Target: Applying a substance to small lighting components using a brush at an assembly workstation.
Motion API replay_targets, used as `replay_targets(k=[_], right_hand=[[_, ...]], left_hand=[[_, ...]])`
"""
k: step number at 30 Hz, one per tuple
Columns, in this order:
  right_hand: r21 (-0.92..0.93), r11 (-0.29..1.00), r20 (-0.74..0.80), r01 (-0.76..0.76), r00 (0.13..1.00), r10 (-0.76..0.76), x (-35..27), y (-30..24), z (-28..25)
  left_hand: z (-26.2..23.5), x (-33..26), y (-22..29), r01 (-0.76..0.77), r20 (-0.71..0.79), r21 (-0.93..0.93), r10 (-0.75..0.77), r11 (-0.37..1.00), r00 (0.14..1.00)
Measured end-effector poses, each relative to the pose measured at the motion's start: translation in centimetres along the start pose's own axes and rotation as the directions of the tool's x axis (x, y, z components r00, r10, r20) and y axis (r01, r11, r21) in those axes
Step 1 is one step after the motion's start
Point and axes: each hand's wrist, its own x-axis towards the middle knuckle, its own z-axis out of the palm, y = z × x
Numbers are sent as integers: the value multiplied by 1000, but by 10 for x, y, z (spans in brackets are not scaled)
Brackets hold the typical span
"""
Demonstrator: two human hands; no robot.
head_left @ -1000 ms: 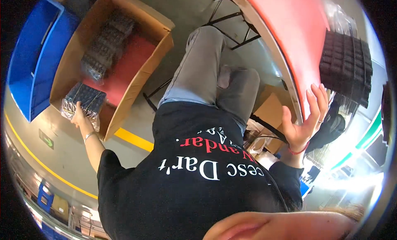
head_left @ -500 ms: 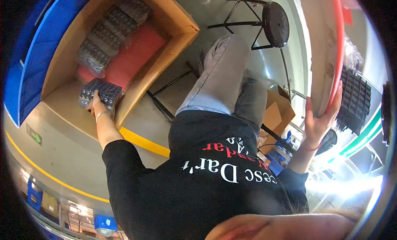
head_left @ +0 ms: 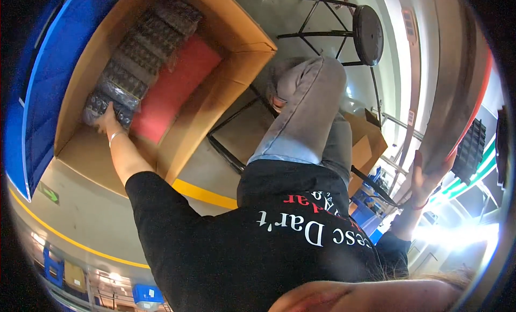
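My left hand [head_left: 109,120] reaches into a deep cardboard box [head_left: 215,110]. Its fingers are closed on a clear-plastic-wrapped pack of black parts [head_left: 124,116], low at the near end of a row. Similar wrapped packs [head_left: 144,51] lie in that row along the box's left side, and this pack sits against the last one. Beside the row a red sheet [head_left: 174,86] covers the box's bottom. On the right my right hand [head_left: 426,180], a little blurred, grips the near end of a long red-edged board [head_left: 451,91], thumb on one side and fingers at the red edge.
A blue panel or bin wall [head_left: 40,113] stands left of the box. Ahead is a black round stool [head_left: 368,35]. A smaller cardboard box [head_left: 365,142] is right of my legs, and a black ribbed tray [head_left: 471,150] lies beyond the board. Yellow tape [head_left: 204,193] marks the floor.
My left hand has carried the wrapped pack up and left, from the box's near end to the end of the row. My right hand stays on the board; the view has shifted slightly.
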Motion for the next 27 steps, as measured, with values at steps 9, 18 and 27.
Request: replay_targets(k=[9,18,27], right_hand=[[112,992,-45,61,997,-56,3,5,2],[-88,970,-54,228,971,-233,20,-3,-12],[-54,979,-158,197,966,-203,18,10,-17]], left_hand=[[16,-38,-35,-377,-17,353,409,856,912],[93,-244,-86,-586,710,-35,433,810,556],[-14,-322,38,-507,980,-60,147,860,133]])
